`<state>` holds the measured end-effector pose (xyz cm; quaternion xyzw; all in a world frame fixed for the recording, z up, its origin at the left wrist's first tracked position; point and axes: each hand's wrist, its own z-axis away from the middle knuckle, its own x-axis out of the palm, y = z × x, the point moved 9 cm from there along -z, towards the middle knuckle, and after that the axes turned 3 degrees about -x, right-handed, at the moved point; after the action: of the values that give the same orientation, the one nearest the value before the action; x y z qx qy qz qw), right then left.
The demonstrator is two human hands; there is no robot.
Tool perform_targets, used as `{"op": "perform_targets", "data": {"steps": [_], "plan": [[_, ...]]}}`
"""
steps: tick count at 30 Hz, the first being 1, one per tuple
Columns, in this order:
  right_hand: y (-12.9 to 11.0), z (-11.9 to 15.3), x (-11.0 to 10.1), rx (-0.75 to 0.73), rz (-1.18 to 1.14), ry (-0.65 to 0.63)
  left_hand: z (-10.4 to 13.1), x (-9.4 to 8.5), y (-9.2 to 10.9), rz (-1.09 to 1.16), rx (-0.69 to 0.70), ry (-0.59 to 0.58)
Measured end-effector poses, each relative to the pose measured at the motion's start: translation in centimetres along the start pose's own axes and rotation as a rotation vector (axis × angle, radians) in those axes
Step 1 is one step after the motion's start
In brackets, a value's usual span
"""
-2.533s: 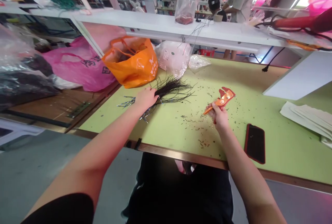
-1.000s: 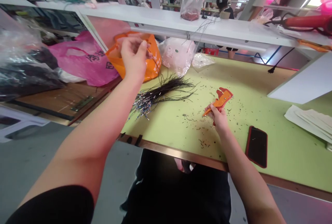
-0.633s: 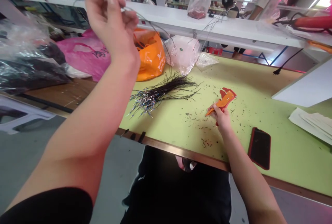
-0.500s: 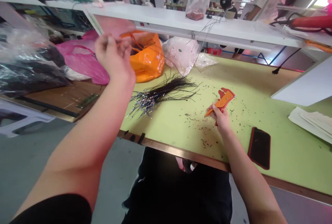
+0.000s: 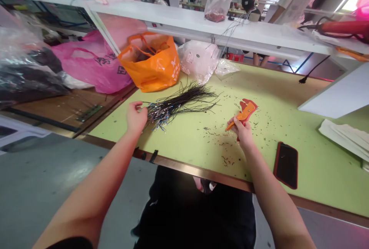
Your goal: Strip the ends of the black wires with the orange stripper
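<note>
A bundle of thin black wires (image 5: 190, 97) lies on the green table, its left ends showing bluish and silvery tips. At those tips is my left hand (image 5: 137, 117), fingers loosely curled and somewhat apart, with no wire clearly held between them. My right hand (image 5: 243, 131) is wrapped around the handles of an orange and red wire stripper (image 5: 247, 111), whose head points away from me, just over the table. Small dark wire offcuts (image 5: 227, 160) are scattered around the tool.
A phone (image 5: 286, 165) with a red edge lies right of my right forearm. Behind the wires stand an orange bag (image 5: 157, 70), a pink bag (image 5: 92, 60) and a clear plastic bag (image 5: 198, 58). A white shelf (image 5: 173, 18) crosses the back; white sheets (image 5: 344, 137) lie at right.
My left hand has come down from in front of the orange bag to the left end of the wire bundle. My right hand keeps the wire stripper in nearly the same place.
</note>
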<state>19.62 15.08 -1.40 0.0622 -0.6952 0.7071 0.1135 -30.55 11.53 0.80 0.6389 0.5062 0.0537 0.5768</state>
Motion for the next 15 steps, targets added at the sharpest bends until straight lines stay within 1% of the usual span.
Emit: {"op": "perform_targets", "data": {"steps": [2,3,4,5,6,8,10,11,12,13,15], "plan": [[0.0,0.0,-0.1,-0.003,-0.002,0.012,0.1,-0.5,0.4,-0.054,0.012,0.018],[0.0,0.0,-0.2,-0.003,0.000,0.015,0.3,-0.4,1.1,-0.086,0.050,0.013],[0.0,0.1,-0.1,-0.002,0.004,0.012,0.8,0.0,2.3,-0.128,0.115,-0.016],[-0.1,0.1,-0.1,-0.002,0.010,0.004,1.4,0.9,3.6,-0.176,0.196,-0.065],[-0.1,0.1,0.0,-0.004,0.017,-0.006,2.3,2.2,5.2,-0.235,0.292,-0.136],[-0.2,0.2,0.3,-0.014,0.034,-0.029,4.7,5.5,7.9,-0.346,0.468,-0.331],[-0.3,0.3,0.5,-0.024,0.049,-0.048,7.3,9.0,9.7,-0.474,0.609,-0.548],[-0.3,0.3,0.5,-0.025,0.055,-0.055,8.3,10.5,10.1,-0.546,0.643,-0.624],[-0.3,0.3,0.6,-0.026,0.060,-0.060,9.0,11.6,10.3,-0.613,0.652,-0.674],[-0.4,0.2,0.6,-0.026,0.063,-0.060,9.3,12.5,10.4,-0.669,0.641,-0.697],[-0.5,0.2,0.5,-0.028,0.062,-0.050,9.3,13.6,10.4,-0.734,0.596,-0.695]]}}
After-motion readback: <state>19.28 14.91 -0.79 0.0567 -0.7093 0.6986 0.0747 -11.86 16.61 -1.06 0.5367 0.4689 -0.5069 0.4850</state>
